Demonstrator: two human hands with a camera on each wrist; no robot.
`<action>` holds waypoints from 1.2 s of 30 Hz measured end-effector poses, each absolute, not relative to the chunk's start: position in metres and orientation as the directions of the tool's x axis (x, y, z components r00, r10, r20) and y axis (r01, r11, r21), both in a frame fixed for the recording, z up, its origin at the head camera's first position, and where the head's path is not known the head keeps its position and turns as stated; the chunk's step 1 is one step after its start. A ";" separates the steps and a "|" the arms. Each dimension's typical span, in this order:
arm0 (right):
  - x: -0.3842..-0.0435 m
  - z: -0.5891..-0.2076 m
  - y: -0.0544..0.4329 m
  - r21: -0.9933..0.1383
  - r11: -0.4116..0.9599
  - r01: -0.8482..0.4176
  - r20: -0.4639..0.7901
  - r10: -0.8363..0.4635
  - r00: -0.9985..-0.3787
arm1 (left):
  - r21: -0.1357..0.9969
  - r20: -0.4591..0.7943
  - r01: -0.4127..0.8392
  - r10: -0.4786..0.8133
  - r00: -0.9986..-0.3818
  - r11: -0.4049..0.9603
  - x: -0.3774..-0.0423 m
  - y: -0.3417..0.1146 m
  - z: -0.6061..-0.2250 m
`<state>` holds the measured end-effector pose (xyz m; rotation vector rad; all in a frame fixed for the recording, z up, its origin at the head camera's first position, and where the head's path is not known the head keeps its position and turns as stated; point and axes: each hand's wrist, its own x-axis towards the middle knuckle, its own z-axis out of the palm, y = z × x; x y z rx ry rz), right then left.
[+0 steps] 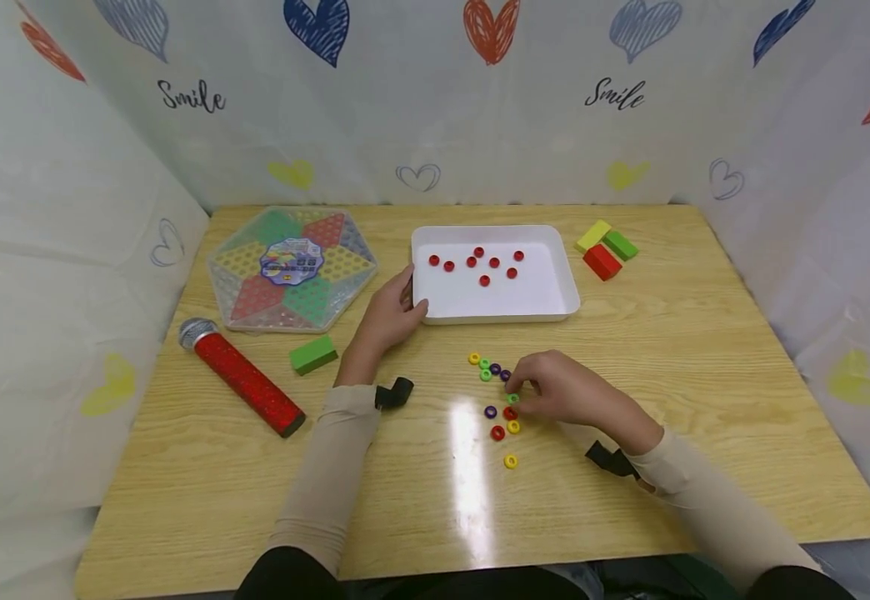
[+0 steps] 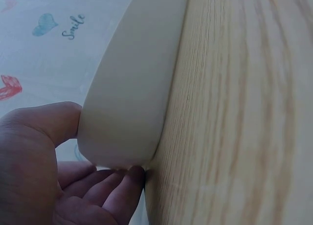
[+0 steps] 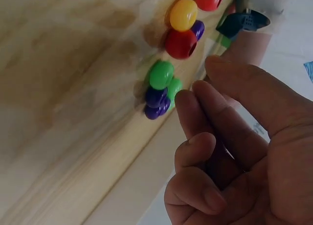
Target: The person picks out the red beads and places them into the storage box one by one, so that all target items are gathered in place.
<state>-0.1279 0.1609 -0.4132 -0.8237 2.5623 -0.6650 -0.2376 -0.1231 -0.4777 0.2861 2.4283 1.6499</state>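
Note:
A white tray (image 1: pixel 495 304) lies at the back middle of the table with several red beads (image 1: pixel 484 281) scattered in it. My left hand (image 1: pixel 392 315) grips the tray's near left corner; in the left wrist view the thumb is against the wall (image 2: pixel 129 83) and the fingertips are low at its base. My right hand (image 1: pixel 566 392) hovers close over a loose group of red, yellow, green and purple beads. The right wrist view shows its fingers bent, thumb and forefinger apart with nothing between them, near a green bead (image 3: pixel 161 75) and a red bead (image 3: pixel 181 44).
To the left are a hexagonal patterned case (image 1: pixel 255 271), a red microphone (image 1: pixel 247 379) and a green block (image 1: pixel 313 355). Yellow, green and red blocks (image 1: pixel 602 262) stand right of the tray. A yellow bead (image 1: pixel 510 461) lies nearest the front edge. Printed sheets rise behind and beside the table.

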 end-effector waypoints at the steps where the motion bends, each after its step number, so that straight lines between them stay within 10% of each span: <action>1: -0.126 -0.414 0.161 -0.528 0.723 -0.446 -0.195 -0.615 -0.764 | 0.930 -0.049 0.052 0.264 -0.963 0.363 -0.238 -0.123 -0.478; 36: -0.110 -0.414 0.146 -0.441 0.757 -0.482 -0.200 -0.606 -0.770 | 0.935 -0.020 0.080 0.275 -0.961 0.347 -0.235 -0.123 -0.478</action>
